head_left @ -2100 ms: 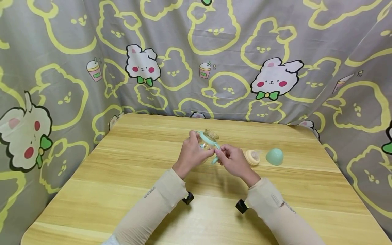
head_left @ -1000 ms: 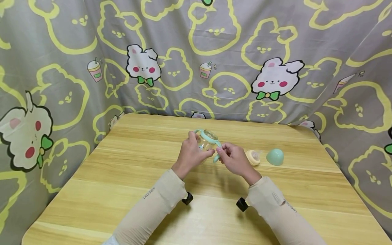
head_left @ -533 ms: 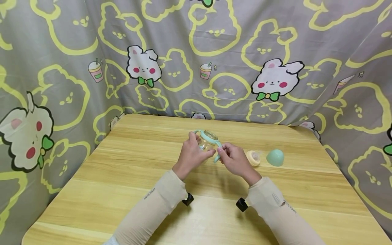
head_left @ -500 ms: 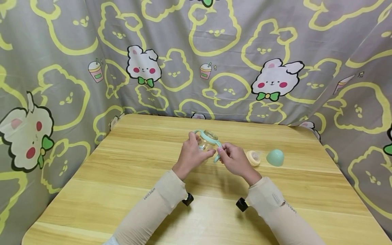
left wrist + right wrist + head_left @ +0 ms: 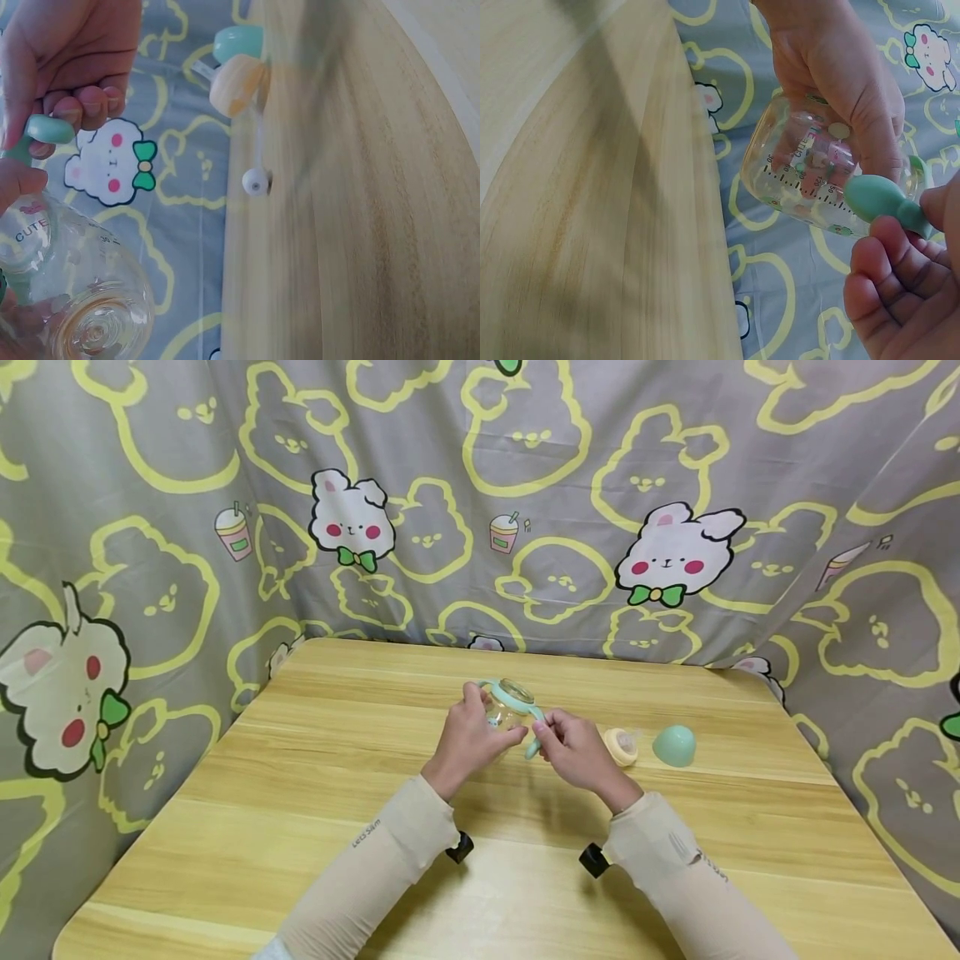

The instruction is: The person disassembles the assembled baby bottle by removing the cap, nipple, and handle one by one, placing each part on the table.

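Note:
My left hand (image 5: 467, 739) grips the clear body of a baby bottle (image 5: 504, 717), held tilted above the table. Around its neck sits a mint-green two-handled ring (image 5: 513, 697), and the bottle's mouth has no top on it. With thumb and fingers, my right hand (image 5: 576, 750) pinches the right-hand handle (image 5: 876, 198) of that ring. Printed scale marks show on the bottle wall (image 5: 791, 176) in the right wrist view. Right of my right hand lie a cream collar with a clear teat (image 5: 621, 747) and a mint dome cap (image 5: 674, 746).
In the left wrist view, a thin straw with a white ball end (image 5: 255, 181) runs from the cream collar (image 5: 234, 86). The wood-grain table (image 5: 315, 752) reaches a patterned grey curtain (image 5: 427, 552) behind and at both sides.
Compared with about two seconds ago, the bottle's neck stands out less above the green ring, and the right-hand handle has shifted slightly. Over the last half second both hands look almost still.

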{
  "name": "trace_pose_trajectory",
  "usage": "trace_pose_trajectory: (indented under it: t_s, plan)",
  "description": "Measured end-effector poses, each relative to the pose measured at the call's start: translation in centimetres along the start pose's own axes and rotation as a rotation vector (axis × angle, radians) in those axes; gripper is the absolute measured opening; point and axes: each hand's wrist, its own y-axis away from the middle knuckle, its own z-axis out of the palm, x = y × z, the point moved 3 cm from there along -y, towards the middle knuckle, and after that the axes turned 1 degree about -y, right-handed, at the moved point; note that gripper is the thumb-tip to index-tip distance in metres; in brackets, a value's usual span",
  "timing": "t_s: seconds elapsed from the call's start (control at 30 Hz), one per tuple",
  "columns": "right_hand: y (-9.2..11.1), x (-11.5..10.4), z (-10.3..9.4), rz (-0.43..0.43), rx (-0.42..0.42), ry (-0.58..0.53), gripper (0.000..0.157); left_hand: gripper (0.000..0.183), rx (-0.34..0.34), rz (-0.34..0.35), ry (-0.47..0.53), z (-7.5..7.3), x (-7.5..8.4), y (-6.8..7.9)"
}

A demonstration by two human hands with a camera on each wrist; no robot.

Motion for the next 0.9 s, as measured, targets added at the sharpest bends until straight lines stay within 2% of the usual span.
trace_pose_trajectory:
  t_s: [0.37,0.63,0.9]
  plan:
    - [0.09,-0.13,-0.05,-0.011,0.000,0.023,0.025,0.060,0.006,-0.004,0.020,-0.12,0.00,0.03]
    - [0.16,-0.14,-0.02,-0.040,0.028,0.040,0.023,0.063,-0.034,-0.066,0.071,-0.11,-0.04,0.05]
    - [0.07,-0.19,-0.36,-0.061,0.044,0.068,0.021,0.064,-0.036,-0.071,0.068,-0.09,-0.06,-0.04]
